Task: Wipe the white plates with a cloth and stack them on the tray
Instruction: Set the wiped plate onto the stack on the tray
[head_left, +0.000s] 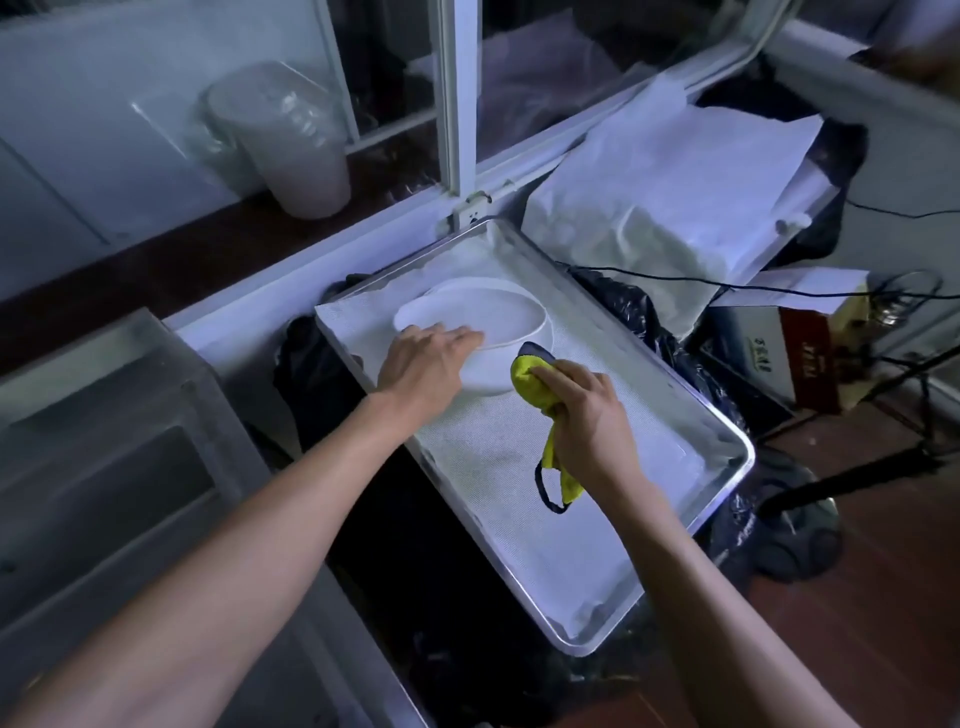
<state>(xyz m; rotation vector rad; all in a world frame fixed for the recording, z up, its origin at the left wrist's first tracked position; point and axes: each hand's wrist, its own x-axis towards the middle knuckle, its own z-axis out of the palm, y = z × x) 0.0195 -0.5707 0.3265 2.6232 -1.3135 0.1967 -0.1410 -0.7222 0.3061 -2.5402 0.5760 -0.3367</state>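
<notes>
1. White plates (511, 312) stacked at the far end of the metal tray (727, 447), on its white liner (498, 447)
2. Left hand (423, 364) laid flat on the near rim of the top plate, fingers straight, grasping nothing
3. Right hand (584, 415) clenched round a bunched yellow cloth (532, 384) with dark edging, just beside the plates, loose end hanging over the liner
4. Clear plastic tub (291, 140) on the ledge behind the window frame (457, 104); white paper bag (670, 182) right of the tray

Hidden under the left hand (423, 364): the plate's (498, 317) near-left rim. Bunched inside the right hand (587, 410): much of the cloth (535, 387).
</notes>
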